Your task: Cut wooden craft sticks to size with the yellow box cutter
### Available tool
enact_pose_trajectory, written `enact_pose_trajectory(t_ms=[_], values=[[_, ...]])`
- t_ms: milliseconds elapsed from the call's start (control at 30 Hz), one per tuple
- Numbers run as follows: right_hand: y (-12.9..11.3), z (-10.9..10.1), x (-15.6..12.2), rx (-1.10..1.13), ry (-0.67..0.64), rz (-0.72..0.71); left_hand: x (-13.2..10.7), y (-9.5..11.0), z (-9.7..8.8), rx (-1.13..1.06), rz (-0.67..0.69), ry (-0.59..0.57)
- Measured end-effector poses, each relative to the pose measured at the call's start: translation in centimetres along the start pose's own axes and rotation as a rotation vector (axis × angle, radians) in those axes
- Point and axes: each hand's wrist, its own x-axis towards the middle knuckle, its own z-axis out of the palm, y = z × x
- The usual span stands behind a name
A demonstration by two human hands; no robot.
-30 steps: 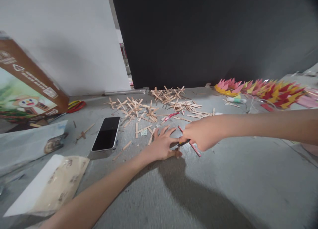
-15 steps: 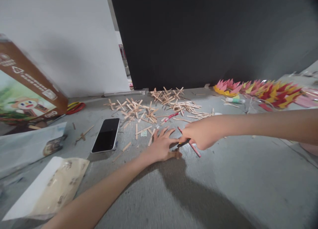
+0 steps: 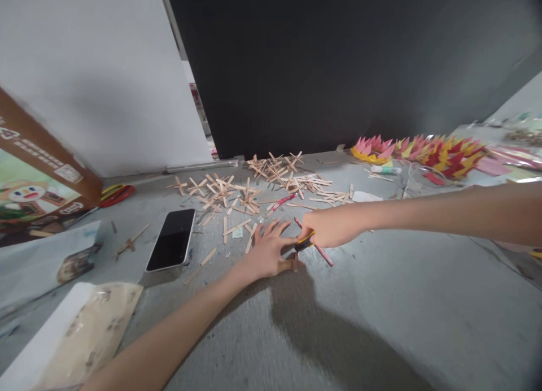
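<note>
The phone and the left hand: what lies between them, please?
In the head view, several loose wooden sticks and a small pale green piece lie between the phone and left hand.

You can read no words or numbers here. At your nine o'clock, the brown box (image 3: 47,164) bears a triangular arrow sign (image 3: 7,133), rows of white print (image 3: 40,150) and a square code (image 3: 68,174), too blurred to decipher. At eight o'clock, the beige packet (image 3: 93,334) carries illegible brown markings (image 3: 114,324).
</note>
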Motion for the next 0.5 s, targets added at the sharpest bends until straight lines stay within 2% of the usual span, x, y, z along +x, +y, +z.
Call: enact_pose_trajectory(t_ms=[100,200,267,367,500], values=[[0.0,0.4,-0.5,-0.152,-0.04,0.065,0.0,0.0,0.0,0.006,-0.004,-0.004],[-0.1,0.8,-1.1,-0.44,0.01,-0.024,0.1,0.0,0.2,0.015,-0.004,0.009],[-0.1,0.9,-1.3,-0.557,0.028,-0.087,0.1,0.0,0.3,0.018,-0.006,0.017],[0.4,1.0,-1.4,-0.501,0.027,-0.091,0.2,0.0,0.3,0.019,-0.015,0.011],[1.3,0.9,-1.0,-0.202,0.012,-0.022,0.2,0.1,0.2,0.011,-0.007,0.016]])
